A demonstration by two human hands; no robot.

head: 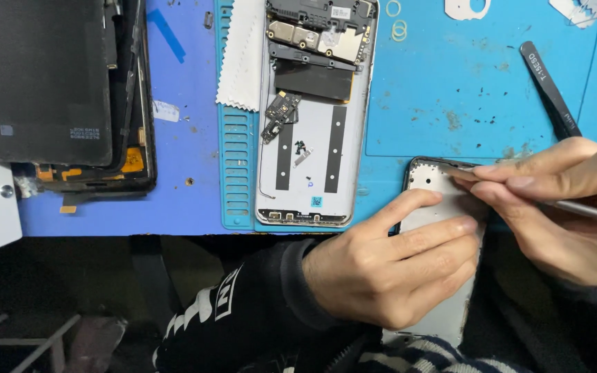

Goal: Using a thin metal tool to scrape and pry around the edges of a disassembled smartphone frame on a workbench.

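Observation:
My left hand (392,266) lies over a grey phone frame (431,181) at the mat's near edge, fingers pressed on its inner face to hold it. My right hand (564,207) grips a thin metal tool (589,211) like a pen, its tip resting at the frame's top right corner. Much of the frame is hidden under both hands. Further back lies an opened phone body (312,131) with its circuit board (316,34) exposed and small loose parts on its bare tray.
A blue work mat (464,90) covers the bench. Black tweezers (551,90) lie at the right. A white cloth (242,55) sits beside the opened phone. Dark screen panels (43,83) are stacked at the left. Small rings (399,29) lie near the top.

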